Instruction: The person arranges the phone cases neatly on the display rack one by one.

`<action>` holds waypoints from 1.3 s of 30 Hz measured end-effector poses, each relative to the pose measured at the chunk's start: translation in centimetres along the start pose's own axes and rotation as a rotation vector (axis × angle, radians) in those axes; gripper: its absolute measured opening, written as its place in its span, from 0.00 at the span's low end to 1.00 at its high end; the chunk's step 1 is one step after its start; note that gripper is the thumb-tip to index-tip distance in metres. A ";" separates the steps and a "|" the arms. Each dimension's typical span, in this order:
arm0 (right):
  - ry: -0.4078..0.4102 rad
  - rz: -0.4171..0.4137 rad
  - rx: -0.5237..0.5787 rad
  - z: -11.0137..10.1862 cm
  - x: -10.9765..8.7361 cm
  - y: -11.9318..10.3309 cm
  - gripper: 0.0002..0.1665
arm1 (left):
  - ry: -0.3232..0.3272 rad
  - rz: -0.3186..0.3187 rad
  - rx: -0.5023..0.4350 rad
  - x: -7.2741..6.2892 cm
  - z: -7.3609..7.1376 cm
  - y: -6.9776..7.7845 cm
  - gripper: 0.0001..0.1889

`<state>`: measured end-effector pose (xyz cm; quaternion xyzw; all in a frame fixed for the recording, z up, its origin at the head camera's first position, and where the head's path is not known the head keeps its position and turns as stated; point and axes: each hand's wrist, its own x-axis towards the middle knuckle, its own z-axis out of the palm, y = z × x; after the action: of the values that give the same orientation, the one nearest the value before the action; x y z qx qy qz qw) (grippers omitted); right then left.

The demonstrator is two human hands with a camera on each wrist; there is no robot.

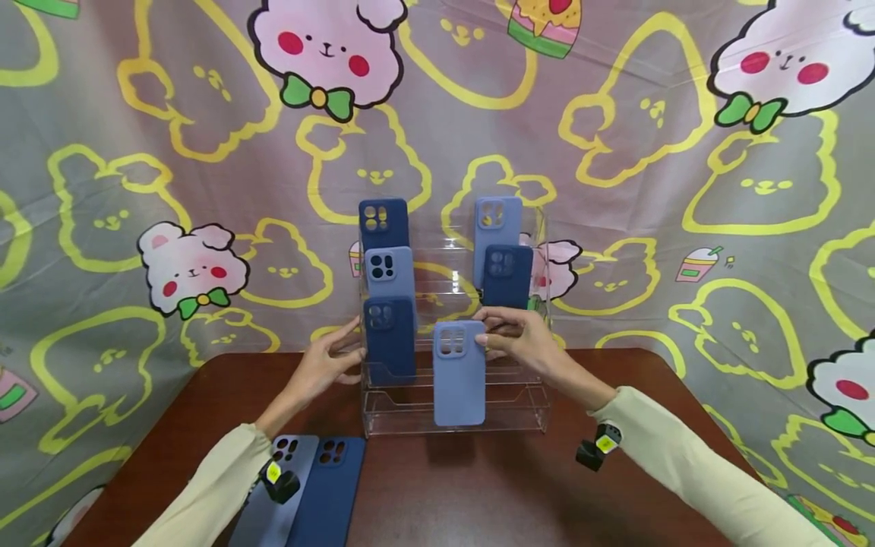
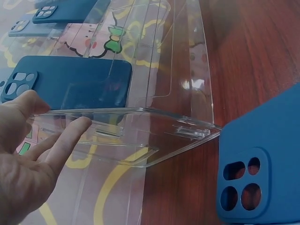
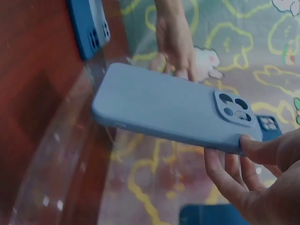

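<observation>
My right hand (image 1: 522, 346) pinches a light blue phone case (image 1: 459, 384) by its upper right edge, thumb on the camera side. The case stands upright in front of the clear tiered display rack (image 1: 454, 429), lower centre. In the right wrist view, the light blue case has a square camera frame with several cutouts. My left hand (image 1: 328, 361) touches the rack's left side with its fingers extended, beside a dark blue phone case (image 1: 391, 342) in the front tier. In the left wrist view, the fingers lie along the transparent side panel (image 2: 173, 133).
Behind on the rack's left are another light blue case (image 1: 390, 270) and a dark blue one (image 1: 383, 220). On its right stand a light blue case (image 1: 497, 220) and a dark blue one (image 1: 508, 273). Two cases (image 1: 335, 494) lie on the brown table (image 1: 478, 501), front left.
</observation>
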<state>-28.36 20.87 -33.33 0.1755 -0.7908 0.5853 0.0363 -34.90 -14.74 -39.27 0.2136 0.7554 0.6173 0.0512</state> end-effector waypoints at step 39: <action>0.227 -0.293 -0.414 -6.4 1.0 2.6 0.16 | 0.041 0.034 0.027 -0.4 0.6 -0.1 0.36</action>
<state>-31.07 27.28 -33.45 0.2103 -0.8506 0.4155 0.2440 -34.34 -14.38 -39.55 0.2146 0.7609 0.6120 0.0224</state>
